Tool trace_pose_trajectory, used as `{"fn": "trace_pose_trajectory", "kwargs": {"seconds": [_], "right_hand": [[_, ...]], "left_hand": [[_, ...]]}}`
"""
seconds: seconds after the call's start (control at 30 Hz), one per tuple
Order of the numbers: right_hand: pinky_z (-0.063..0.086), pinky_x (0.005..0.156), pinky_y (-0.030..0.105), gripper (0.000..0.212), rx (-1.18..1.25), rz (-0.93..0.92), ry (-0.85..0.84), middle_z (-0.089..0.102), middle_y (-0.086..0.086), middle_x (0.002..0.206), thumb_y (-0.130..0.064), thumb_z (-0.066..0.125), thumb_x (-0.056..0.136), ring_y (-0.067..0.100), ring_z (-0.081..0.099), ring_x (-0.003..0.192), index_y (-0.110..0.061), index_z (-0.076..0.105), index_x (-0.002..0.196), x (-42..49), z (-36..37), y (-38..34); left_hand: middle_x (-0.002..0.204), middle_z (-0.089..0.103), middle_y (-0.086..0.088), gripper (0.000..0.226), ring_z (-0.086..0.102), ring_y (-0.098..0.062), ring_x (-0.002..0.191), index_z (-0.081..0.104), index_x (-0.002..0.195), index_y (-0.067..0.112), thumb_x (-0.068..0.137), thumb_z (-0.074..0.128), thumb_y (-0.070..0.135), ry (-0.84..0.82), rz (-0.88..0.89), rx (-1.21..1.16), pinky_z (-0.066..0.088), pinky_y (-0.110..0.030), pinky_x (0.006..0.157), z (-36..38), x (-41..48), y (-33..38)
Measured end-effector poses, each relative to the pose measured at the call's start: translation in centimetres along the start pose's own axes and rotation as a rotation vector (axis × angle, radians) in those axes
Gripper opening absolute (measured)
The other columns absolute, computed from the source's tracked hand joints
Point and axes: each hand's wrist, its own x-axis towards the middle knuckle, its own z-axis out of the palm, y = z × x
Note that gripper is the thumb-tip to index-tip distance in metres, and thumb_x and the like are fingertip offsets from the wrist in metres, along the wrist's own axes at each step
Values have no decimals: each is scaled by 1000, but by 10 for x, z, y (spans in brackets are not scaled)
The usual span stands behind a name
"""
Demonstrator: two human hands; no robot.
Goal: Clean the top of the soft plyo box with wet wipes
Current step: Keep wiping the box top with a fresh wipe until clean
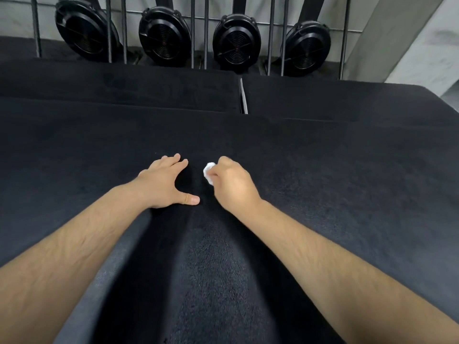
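The black soft plyo box (pixel 323 175) fills most of the view, its textured top stretching from the near edge to a far edge across the middle. My left hand (pixel 165 182) rests flat on the top near its centre, fingers straight and thumb spread. Just to the right, my right hand (pixel 232 183) grips a small crumpled white wet wipe (pixel 208 173) and holds it against the box's surface. Only a bit of the wipe shows past the fingers.
Two more black padded boxes (pixel 124 88) (pixel 347 100) stand behind, split by a narrow gap (pixel 244 95). Beyond them a metal rail fence (pixel 206 33) stands in front of several black rowing-machine flywheels (pixel 164 37). A pale wall (pixel 409 45) is at right.
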Motion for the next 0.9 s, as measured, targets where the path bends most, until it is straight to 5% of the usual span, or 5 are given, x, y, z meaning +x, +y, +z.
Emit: {"fn": "trace_pose_trajectory", "kwargs": {"seconds": [0.17,0.4,0.53,0.8,0.9], "right_hand": [[35,55,30,34,-12,268,-28,39,-2,77,14,47,72,18,36,61,-19,38,65,64,-14,29],[51,76,36,25,-8,138,-83,59,4,102,7,52,83,24,59,89,-11,67,90,66,11,15],[35,80,23,27,2,58,-73,50,-3,102,-6,54,94,23,56,110,-14,73,110,105,5,15],[53,73,37,22,16,-100,-76,53,-2,95,-4,55,93,21,58,85,-18,73,94,73,24,-5],[52,64,36,15,-34,41,-103,51,-1,86,3,55,83,22,59,78,-9,63,79,96,9,10]], "left_hand": [[165,-11,14,111,-13,-12,152,3,159,32,76,66,70,-5,10,-34,11,-46,124,2,-5,-1],[164,-15,15,111,-17,-11,151,0,159,33,77,66,70,-16,10,-42,10,-46,122,5,0,-2],[164,-14,15,111,-17,-11,151,1,159,33,77,66,69,-18,15,-60,8,-49,122,4,0,-3],[164,-12,17,111,-17,-10,151,3,158,35,75,68,70,-6,25,-85,9,-48,121,7,2,-6],[164,-13,17,112,-17,-10,150,4,159,33,75,68,70,-13,15,-77,8,-48,121,6,0,-5]]}}
